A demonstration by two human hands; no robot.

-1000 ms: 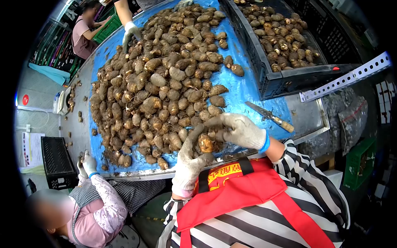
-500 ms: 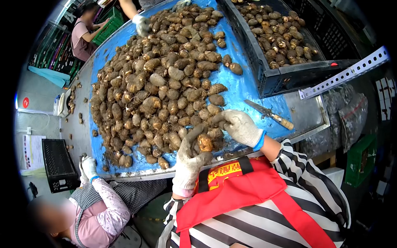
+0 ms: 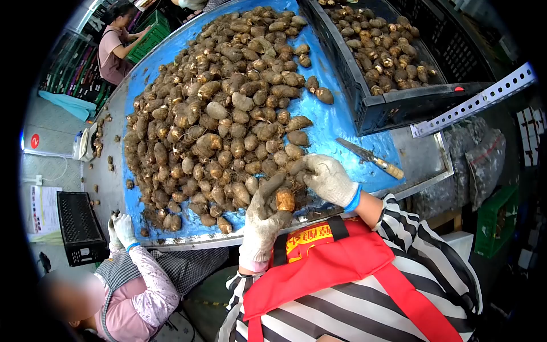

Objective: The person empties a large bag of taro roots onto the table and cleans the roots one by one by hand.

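My left hand (image 3: 262, 215), in a dirt-stained white glove, is closed around a small brown taro (image 3: 285, 200) at the near edge of the pile. The taro's orange-brown side faces up between thumb and fingers. Just to the right, my gloved right hand (image 3: 329, 180) has its fingers curled and pinched together above the pile's edge, close to that taro. Whatever lies between those fingertips is too small or hidden to make out. The heap of hairy, soil-covered taros (image 3: 216, 125) spreads over a blue sheet (image 3: 327, 128) beyond both hands.
A knife (image 3: 370, 158) with a wooden handle lies on the sheet to my right. A black crate (image 3: 399, 102) of taros stands behind it, beside a perforated metal bar (image 3: 476, 101). Another person's gloved hands (image 3: 121, 231) are at the table's left edge. A person holds a green crate (image 3: 149, 37).
The taro in my left hand has turned slightly, showing more of its side. My right hand has shifted a little. A co-worker's gloved hand at the far end has pulled back from the pile.
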